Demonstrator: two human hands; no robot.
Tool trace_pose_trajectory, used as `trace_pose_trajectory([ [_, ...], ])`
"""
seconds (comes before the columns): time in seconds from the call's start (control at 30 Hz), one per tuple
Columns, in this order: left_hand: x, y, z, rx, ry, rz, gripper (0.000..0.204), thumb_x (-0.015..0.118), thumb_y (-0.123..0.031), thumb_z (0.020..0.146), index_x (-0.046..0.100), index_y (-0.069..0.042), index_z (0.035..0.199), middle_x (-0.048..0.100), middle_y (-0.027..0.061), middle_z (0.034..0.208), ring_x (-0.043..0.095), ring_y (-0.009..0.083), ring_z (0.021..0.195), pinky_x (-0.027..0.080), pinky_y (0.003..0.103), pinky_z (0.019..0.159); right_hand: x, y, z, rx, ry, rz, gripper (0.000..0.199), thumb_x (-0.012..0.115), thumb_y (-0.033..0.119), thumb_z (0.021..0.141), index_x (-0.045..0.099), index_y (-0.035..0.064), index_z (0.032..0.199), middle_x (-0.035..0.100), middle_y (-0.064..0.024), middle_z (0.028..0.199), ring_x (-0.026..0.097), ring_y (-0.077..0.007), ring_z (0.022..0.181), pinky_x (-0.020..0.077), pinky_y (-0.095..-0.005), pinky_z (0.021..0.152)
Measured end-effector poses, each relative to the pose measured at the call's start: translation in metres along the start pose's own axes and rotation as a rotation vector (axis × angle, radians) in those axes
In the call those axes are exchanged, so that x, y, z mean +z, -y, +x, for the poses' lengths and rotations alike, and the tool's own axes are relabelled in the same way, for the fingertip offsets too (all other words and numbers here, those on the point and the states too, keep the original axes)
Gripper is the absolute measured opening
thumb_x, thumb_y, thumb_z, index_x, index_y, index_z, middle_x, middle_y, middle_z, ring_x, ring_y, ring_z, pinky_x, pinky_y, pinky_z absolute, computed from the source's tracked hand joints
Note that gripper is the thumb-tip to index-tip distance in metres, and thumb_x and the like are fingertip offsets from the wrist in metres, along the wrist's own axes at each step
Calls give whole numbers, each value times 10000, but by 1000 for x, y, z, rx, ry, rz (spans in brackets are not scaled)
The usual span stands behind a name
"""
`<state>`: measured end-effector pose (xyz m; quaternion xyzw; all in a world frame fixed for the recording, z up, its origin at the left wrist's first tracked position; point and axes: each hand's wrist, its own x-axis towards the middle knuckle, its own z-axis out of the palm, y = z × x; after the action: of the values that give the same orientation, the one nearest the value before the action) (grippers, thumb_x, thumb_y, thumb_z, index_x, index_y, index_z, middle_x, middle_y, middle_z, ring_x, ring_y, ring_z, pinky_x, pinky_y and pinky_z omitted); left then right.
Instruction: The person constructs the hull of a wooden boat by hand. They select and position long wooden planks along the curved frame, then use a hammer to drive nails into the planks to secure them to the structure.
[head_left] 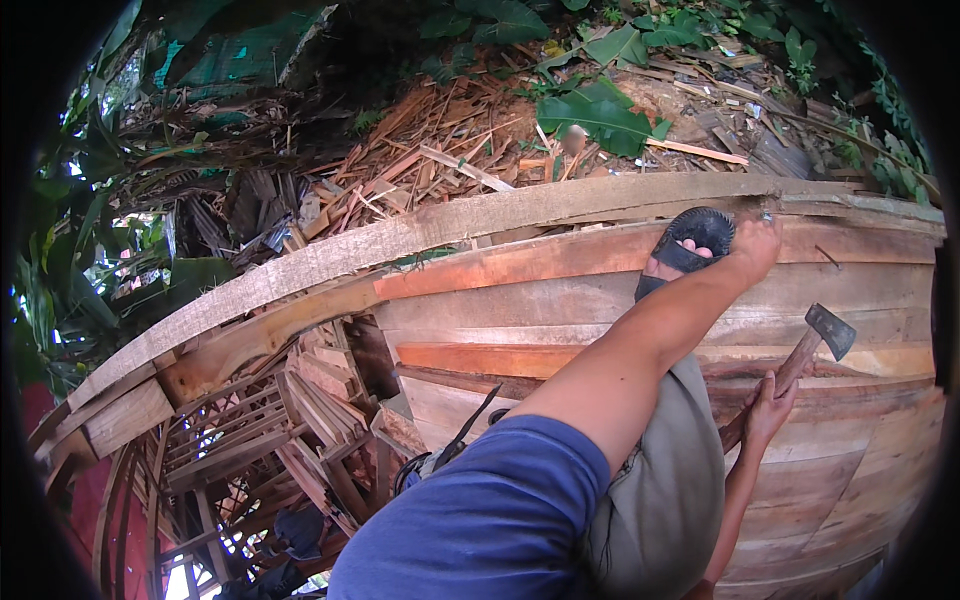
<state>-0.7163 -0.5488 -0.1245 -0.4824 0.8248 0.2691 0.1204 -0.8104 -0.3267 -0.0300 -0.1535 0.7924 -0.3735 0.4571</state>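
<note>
My left hand (757, 245) is closed at the edge of a long curved wooden beam (480, 212), its fingers pinching what looks like a nail (767, 215); only a small shiny bit of it shows. Lower down, my right hand (772, 402) is wrapped around the wooden handle of a hatchet (805, 360). The hatchet's dark metal head points up and right, above the planks and apart from the beam. A dark, thin nail-like piece (828, 257) lies on the planks between the two hands. My foot in a black sandal (690, 240) stands beside my left wrist.
Overlapping wooden planks (830, 480) form the sloping surface beneath me. At lower left, a framework of wooden slats (225, 440) has open gaps. Beyond the beam, wood scraps (430, 165) and green leaves (600, 115) cover the ground. A loose orange-brown board (490, 358) lies left of my knee.
</note>
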Motion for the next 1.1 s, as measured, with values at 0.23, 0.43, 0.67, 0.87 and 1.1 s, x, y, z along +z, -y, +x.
trace_pose_trajectory([
  [0.23,-1,-5,-9,-74,-89,-19,544,637,-128,796,446,11,1286,593,248,1195,539,447,1152,406,569,924,-1,-1,1,-33,-12,-25,249,566,150,962,444,41,1150,462,-11,627,437,-85,430,356,-239,379],
  [0.43,11,-2,-2,-107,-132,-130,520,619,-145,819,443,3,1285,569,239,1245,458,471,1245,334,633,982,-5,1,10,-85,-11,-23,286,575,168,961,454,32,1180,465,-15,630,436,-86,437,368,-246,387],
  [0.67,10,-10,-11,-110,-227,-9,507,593,-137,839,439,-15,1306,584,195,1244,479,446,1227,357,631,958,-2,5,7,-93,-31,43,225,569,168,963,455,34,1103,464,-18,630,430,-88,435,375,-246,386],
  [0.87,-10,7,-20,-62,-134,-3,414,547,-78,835,446,-1,1229,590,218,1211,526,411,1182,417,602,921,8,12,-6,-12,-13,30,206,573,137,951,434,48,1075,470,-17,629,446,-95,427,371,-254,372],
  [1.1,-33,2,-15,-29,104,-56,600,720,-268,781,355,-25,1191,529,254,1204,523,434,1167,457,565,922,5,2,-6,39,-86,-43,216,612,195,901,501,27,983,576,-151,773,579,-209,524,456,-372,500],
])
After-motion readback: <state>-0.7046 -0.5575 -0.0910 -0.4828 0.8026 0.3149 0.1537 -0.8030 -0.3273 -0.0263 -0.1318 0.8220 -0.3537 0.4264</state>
